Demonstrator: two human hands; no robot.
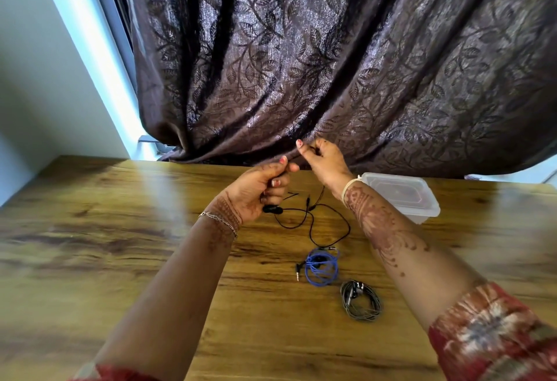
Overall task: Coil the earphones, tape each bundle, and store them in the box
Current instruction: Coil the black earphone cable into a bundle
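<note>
Earphones, black pair (312,209): uncoiled. Most of the wire lies in loose loops on the table (120,230), and one stretch rises to your raised hands.

Head view:
- Left hand (265,187): fingers curled round a gathered part of the black wire, thumb pressed to forefinger on top. A dark lump, earbud or remote, hangs just under the palm.
- Right hand (324,160): held a little higher and close beside the left, thumb and curled fingers pinched together. It looks to hold the same wire, though the strand between the hands is too thin to trace.
- Blue coil (321,266) and grey coil (360,300): already wound, lying near you on the table. Whether they are taped I cannot tell.
- Box (422,209): clear plastic, lid on, under your right forearm by the curtain (301,49).

Step judged: starting the wind on the black pair.

To do it well:
- Keep the left hand as the anchor.
- Feed even loops with the right.
- Let the slack lift off the table freely.
- Watch the crossing where the strands overlap; it may knot if pulled.
- Match the loop size of the blue coil.
- No tape in sight; find it before the coil is done.
</note>
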